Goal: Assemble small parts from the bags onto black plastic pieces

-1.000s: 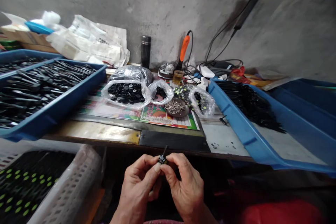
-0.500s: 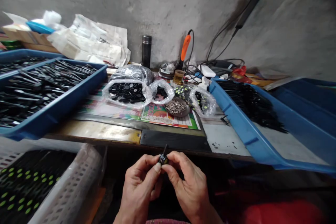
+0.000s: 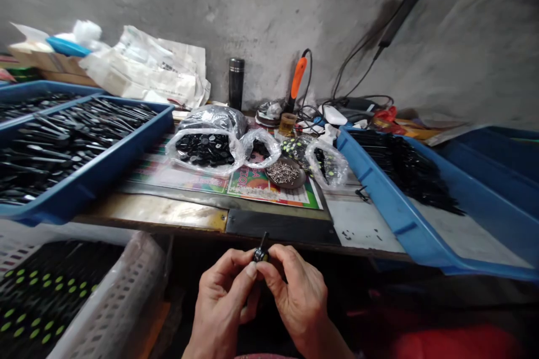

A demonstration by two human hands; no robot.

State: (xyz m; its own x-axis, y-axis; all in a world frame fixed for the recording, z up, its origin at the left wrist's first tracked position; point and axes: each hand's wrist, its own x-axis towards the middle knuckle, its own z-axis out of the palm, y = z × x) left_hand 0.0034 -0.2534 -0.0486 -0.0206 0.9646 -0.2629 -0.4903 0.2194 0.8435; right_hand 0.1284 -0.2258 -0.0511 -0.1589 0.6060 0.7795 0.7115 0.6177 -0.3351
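Note:
A small black part (image 3: pixel 260 254) with a thin rod sticking up from it sits pinched between both hands, just in front of the bench edge. My left hand (image 3: pixel 225 297) grips it from the left with thumb and fingertips. From the right, my right hand (image 3: pixel 297 289) closes thumb and forefinger on the same part. Fingers cover most of it, so its exact kind is unclear. On the bench beyond lie a round dish of small metal screws (image 3: pixel 286 173), an open bag of black discs (image 3: pixel 205 148) and a smaller bag of black pieces (image 3: pixel 258 148).
Blue trays hold black long-handled pieces at left (image 3: pixel 80 179) and right (image 3: pixel 379 202). A white basket (image 3: pixel 113 297) with green-dotted black pieces stands lower left. An orange-handled tool (image 3: pixel 298 77), a dark flask (image 3: pixel 236 84) and a bag with green-dotted pieces (image 3: pixel 326 162) are behind.
The hands keep their pinch on the black part, with the right hand shifted very slightly left. The whole view has shifted a little.

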